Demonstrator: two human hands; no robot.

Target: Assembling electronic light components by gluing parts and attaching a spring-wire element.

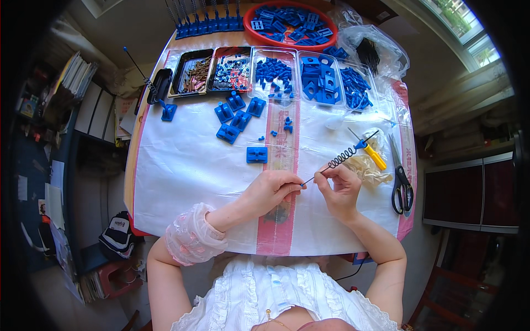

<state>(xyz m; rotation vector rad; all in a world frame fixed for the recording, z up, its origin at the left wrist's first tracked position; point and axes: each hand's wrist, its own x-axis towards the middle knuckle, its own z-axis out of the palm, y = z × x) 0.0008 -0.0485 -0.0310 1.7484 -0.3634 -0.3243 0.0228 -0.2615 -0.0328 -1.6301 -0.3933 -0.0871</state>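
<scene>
At the far left, shelves (72,105) hold stacked papers, and a dark bag (117,236) sits on the floor by the desk (130,176). The desk is wood, covered by a white sheet (182,165) with pink borders and a pink strip down its middle.

Along the far edge run trays: a black one of brownish pins (193,73), one of small mixed hardware (231,70), then clear trays of blue parts (309,80). Behind them stands a red bowl (287,25) of more blue parts. Loose blue blocks (234,118) lie on the sheet nearer the middle.

The left hand (270,190) pinches the near end of a thin black rod; its grip is narrow, closed on the metal. The rod's coiled spring (341,158) rises up and to the right above the sheet, ending in a blue tip. The right hand (341,190) pinches the same rod just beside the left fingers.

To the right lie a yellow screwdriver (375,157), pale gloves (367,168) and black scissors (401,185). A clear bag (375,49) sits at the far right corner, under a window (469,33).
</scene>
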